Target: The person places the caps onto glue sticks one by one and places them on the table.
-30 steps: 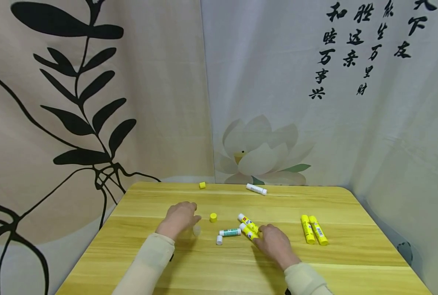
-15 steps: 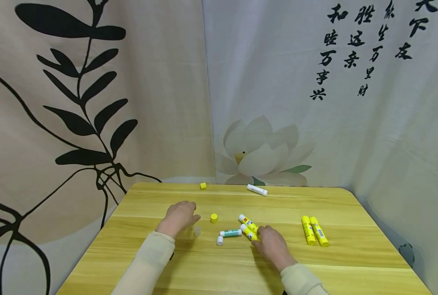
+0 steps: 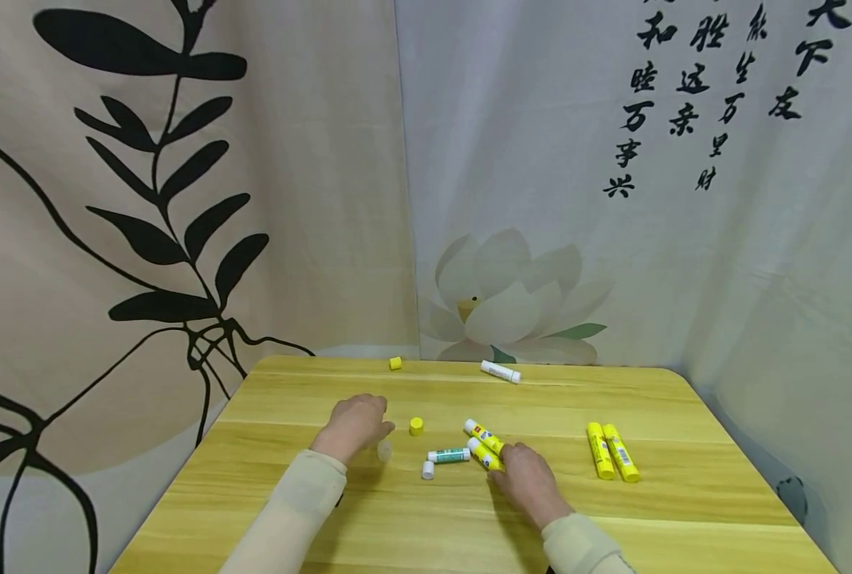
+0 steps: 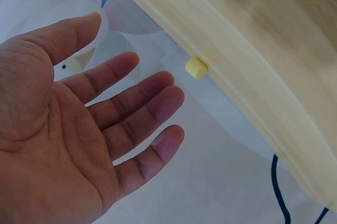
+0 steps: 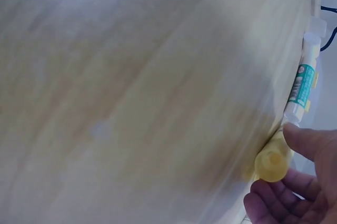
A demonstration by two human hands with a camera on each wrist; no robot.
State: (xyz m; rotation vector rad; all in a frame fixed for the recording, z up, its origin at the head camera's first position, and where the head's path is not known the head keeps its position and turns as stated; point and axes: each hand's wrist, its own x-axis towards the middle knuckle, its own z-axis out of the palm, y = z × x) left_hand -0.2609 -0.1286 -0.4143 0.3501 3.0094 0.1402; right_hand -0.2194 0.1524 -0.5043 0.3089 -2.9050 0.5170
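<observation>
My left hand (image 3: 352,428) hovers over the left part of the table with its palm bare and its fingers loosely spread (image 4: 79,124). Just below its thumb, in the head view, stands a small translucent cap (image 3: 384,451). Two yellow glue sticks with white ends, the upper one (image 3: 484,435) and the lower one (image 3: 484,454), lie side by side. My right hand (image 3: 533,481) grips the near end of the lower stick. In the right wrist view, thumb and fingers sit on either side of a yellow glue stick end (image 5: 272,164). Beside them lies a green-labelled glue stick (image 3: 449,455).
A white cap (image 3: 428,470) and a yellow cap (image 3: 416,426) stand near the middle. Toward the back edge are another yellow cap (image 3: 395,363) and a white glue stick (image 3: 500,371). At right lie two more yellow glue sticks (image 3: 601,451). A printed curtain (image 3: 325,199) hangs behind the wooden table (image 3: 411,526).
The head view has tilted a little. My left hand has drifted slightly right and nearer; my right hand stays at the yellow glue sticks, its wrist shifting slightly left.
</observation>
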